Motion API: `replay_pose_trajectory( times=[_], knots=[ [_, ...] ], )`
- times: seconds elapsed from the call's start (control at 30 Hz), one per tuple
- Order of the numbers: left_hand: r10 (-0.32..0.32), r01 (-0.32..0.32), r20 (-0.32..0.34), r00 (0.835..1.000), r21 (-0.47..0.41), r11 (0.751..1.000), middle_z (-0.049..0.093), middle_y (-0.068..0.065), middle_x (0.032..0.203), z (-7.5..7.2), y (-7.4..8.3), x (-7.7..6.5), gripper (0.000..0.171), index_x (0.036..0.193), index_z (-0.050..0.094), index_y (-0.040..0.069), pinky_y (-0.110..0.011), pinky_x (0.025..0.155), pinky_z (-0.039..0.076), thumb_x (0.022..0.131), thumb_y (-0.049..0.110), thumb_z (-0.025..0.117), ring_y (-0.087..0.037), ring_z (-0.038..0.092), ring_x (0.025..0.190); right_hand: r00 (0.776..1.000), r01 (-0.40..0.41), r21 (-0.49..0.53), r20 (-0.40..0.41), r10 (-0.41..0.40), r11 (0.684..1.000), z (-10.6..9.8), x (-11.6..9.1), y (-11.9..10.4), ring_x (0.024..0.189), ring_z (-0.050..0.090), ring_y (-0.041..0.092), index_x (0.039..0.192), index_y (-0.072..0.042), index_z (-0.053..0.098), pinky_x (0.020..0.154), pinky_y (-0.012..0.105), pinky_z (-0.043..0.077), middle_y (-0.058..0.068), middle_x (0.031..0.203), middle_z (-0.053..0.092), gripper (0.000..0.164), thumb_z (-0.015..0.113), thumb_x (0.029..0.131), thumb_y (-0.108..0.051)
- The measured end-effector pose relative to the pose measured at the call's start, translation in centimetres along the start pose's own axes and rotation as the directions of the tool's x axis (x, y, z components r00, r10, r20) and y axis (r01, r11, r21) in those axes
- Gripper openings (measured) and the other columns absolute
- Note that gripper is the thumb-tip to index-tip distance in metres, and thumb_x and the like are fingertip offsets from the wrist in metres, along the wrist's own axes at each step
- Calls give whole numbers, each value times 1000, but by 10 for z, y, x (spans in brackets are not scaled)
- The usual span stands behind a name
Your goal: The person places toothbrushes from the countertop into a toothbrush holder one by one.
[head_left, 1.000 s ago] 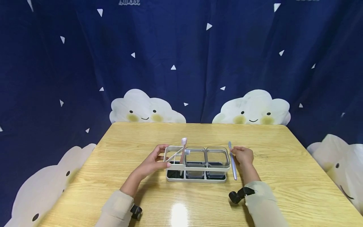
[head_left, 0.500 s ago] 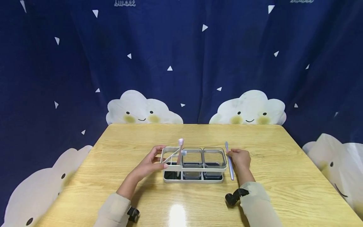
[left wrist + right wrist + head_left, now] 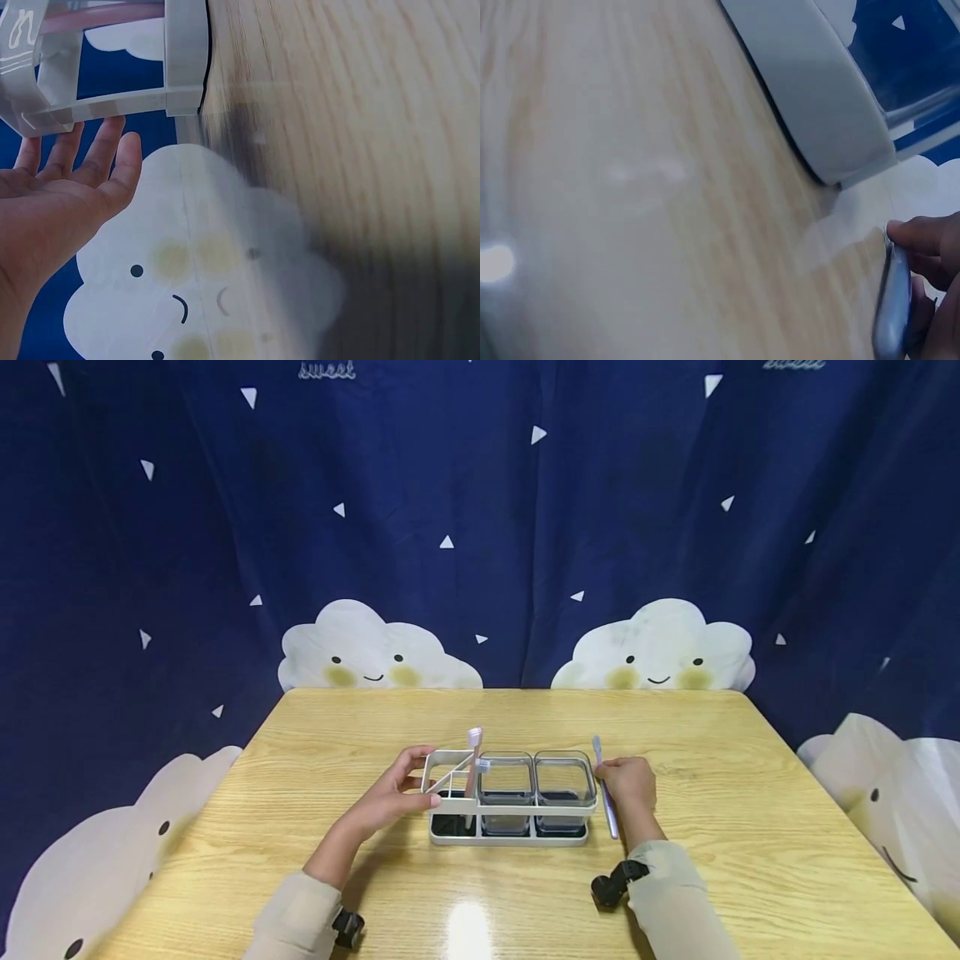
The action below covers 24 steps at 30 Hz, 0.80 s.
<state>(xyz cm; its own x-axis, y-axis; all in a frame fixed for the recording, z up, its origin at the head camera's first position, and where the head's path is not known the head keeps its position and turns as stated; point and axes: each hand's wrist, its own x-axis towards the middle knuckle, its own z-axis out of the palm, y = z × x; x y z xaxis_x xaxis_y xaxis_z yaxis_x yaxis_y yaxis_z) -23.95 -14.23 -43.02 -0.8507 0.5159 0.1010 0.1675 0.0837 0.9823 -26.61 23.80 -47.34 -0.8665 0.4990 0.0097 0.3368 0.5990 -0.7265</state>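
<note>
A white toothbrush holder (image 3: 517, 841) stands on the table, with two clear cups (image 3: 565, 752) in its middle and right sections. My left hand (image 3: 386, 797) grips its left end, thumb on the front rail and fingers behind. Upright in the divided left section is a pink toothbrush (image 3: 472, 774). A pale blue bristled patch (image 3: 482, 766) shows beside it; I cannot tell whether it is another brush. Just right of the holder, my right hand (image 3: 630, 783) pinches a blue toothbrush (image 3: 608, 814), head pointing away. In the right wrist view its handle (image 3: 892, 315) lies by the thumb.
The light wooden table (image 3: 750, 793) reaches out on both sides of the holder. Behind it hangs a dark blue curtain (image 3: 420, 460) with white clouds and triangles. A bright reflection shows on the table's near part.
The head view has turned slightly, so everything sits a little further left. Both hands, the holder and the blue toothbrush keep nearly the same places relative to each other.
</note>
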Motion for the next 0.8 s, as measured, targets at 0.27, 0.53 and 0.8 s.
replay_pose_trajectory(
  times=[0.27, 0.53, 0.8],
  knots=[
    [-13, 13, 3, 1000, 4, 1000, 29, -26, 134, -1, 0, 0, 71, 140, 29, 11, -42, 81, 48, 82, 7, 70, -41, 41, 113, 997, -38, 53, -64, 42, 998, 3, -3, 0, 88, 60, 36, 84, -9, 75, 57, 39, 44, 15, 95, 67, 17, 66, 75, -20],
    [-5, 5, 2, 1000, 5, 1000, 30, -27, 134, 0, 2, 2, 73, 141, 29, 10, -42, 80, 49, 81, 7, 70, -42, 42, 112, 991, -11, 258, -126, 45, 966, -3, 3, -4, 87, 58, 32, 86, 0, 73, 70, 40, 46, 16, 89, 67, 18, 66, 77, -15],
    [-7, 7, -2, 1000, 7, 1000, 33, -24, 133, -1, 0, 0, 73, 140, 29, 11, -41, 79, 49, 81, 9, 71, -40, 43, 111, 990, -65, 396, -87, 108, 916, -10, 3, -5, 88, 53, 29, 92, 5, 70, 74, 34, 44, 17, 91, 64, 23, 69, 76, -11]
  ],
)
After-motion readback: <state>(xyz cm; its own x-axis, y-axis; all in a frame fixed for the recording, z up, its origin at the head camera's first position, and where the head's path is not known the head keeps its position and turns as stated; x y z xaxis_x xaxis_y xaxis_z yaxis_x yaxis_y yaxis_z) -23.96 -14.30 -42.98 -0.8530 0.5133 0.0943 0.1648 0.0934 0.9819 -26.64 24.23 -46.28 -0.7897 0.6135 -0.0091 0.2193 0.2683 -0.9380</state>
